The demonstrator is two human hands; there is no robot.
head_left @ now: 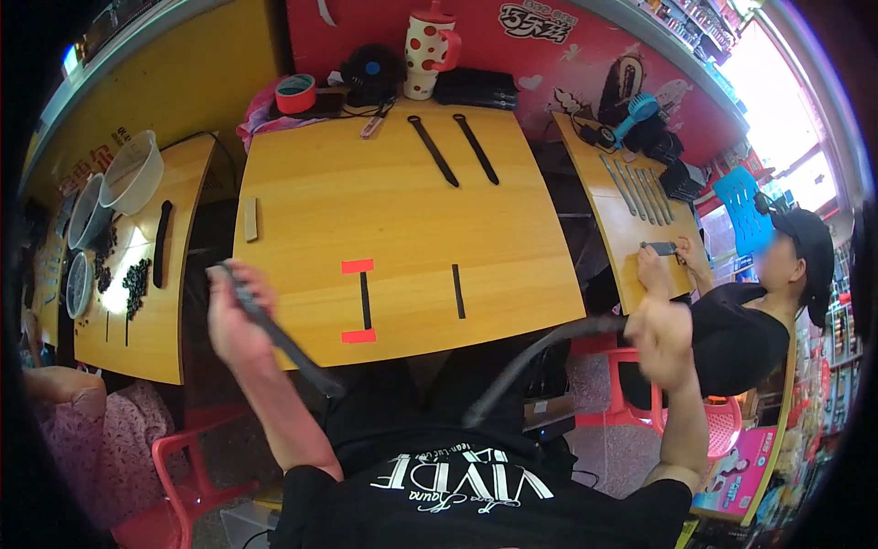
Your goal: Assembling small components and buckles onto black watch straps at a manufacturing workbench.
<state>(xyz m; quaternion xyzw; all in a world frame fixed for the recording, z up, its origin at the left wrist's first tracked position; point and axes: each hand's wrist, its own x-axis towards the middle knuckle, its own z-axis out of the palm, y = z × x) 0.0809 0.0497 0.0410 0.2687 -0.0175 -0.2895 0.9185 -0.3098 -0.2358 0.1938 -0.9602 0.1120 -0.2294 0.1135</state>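
Note:
My left hand (233, 320) is raised at the left front edge of the yellow table (402, 220) and grips a long black strap (279, 339) that slants down toward my chest. My right hand (660, 340) is lifted off the table's right side and grips a second black strap (540, 352), which curves down to my lap. Both hands look motion-blurred. On the table lie two short black strips (366, 300) (458, 291), the left one between two red tape marks (358, 266).
Two long black straps (455, 149) lie at the table's far edge, near a red tape roll (295, 92) and a dotted mug (427, 50). A side table with clear bowls (128, 174) stands left. A person in black (750, 320) works at the right table. Red chairs (178, 467) flank me.

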